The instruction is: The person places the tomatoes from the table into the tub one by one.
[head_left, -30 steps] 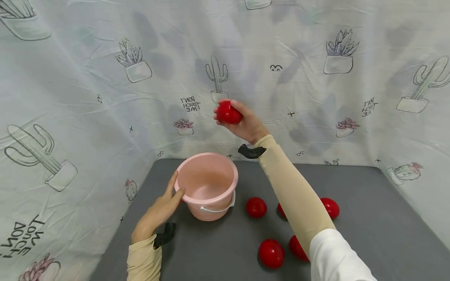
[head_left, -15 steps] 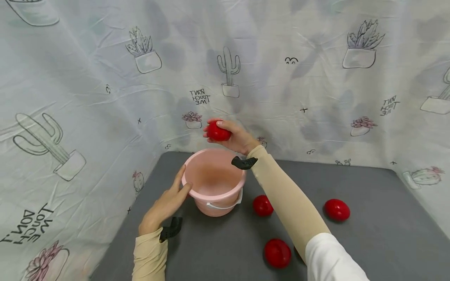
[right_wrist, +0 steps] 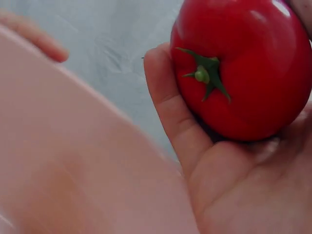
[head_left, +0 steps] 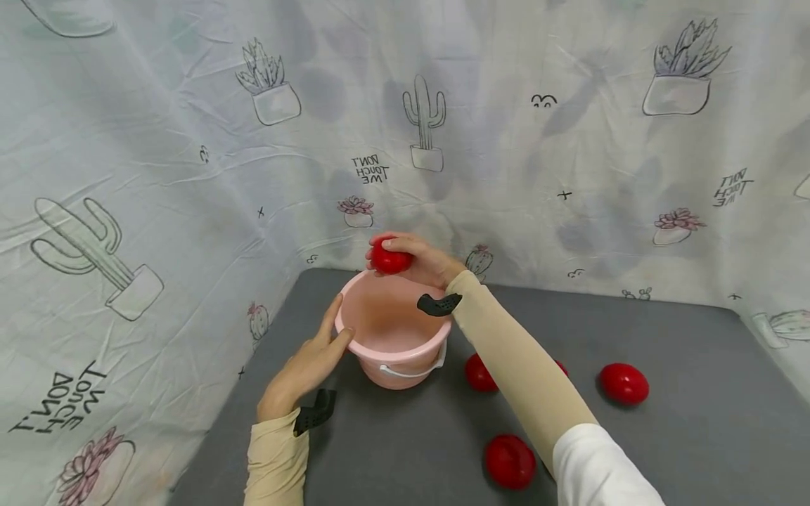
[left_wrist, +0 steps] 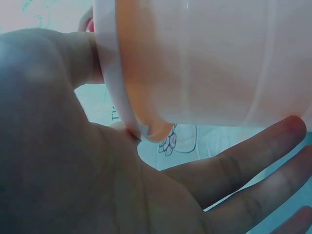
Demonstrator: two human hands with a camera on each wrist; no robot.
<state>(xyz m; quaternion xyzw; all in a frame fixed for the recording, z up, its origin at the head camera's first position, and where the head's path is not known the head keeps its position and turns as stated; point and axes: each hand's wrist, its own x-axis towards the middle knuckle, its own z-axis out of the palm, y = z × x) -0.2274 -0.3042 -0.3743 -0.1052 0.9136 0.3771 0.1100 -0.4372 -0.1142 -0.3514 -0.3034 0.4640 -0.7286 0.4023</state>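
A red tomato (head_left: pixel 391 258) with a green stem is held in my right hand (head_left: pixel 432 265), over the far rim of a pink bucket (head_left: pixel 394 355). The right wrist view shows the tomato (right_wrist: pixel 248 73) lying against the palm, stem facing the camera, beside the bucket's wall (right_wrist: pixel 83 161). My left hand (head_left: pixel 310 367) holds the bucket's left rim, thumb and index finger at the edge. Its other fingers (left_wrist: pixel 229 175) stretch along the outer wall (left_wrist: pixel 214 63) in the left wrist view. The bucket stands upright, its white handle (head_left: pixel 411 372) hanging down in front.
On the grey table (head_left: pixel 392 450) right of the bucket lie more tomatoes: one near the bucket (head_left: pixel 479 373), a front tomato (head_left: pixel 510 461) and a right one (head_left: pixel 624 384). My right forearm mostly hides another tomato (head_left: pixel 561 367). A plant-print cloth (head_left: pixel 506 161) hangs behind.
My right hand has come down and slightly left with the tomato, from high above to the bucket's far rim. The left hand keeps its hold; the head view has shifted a little.
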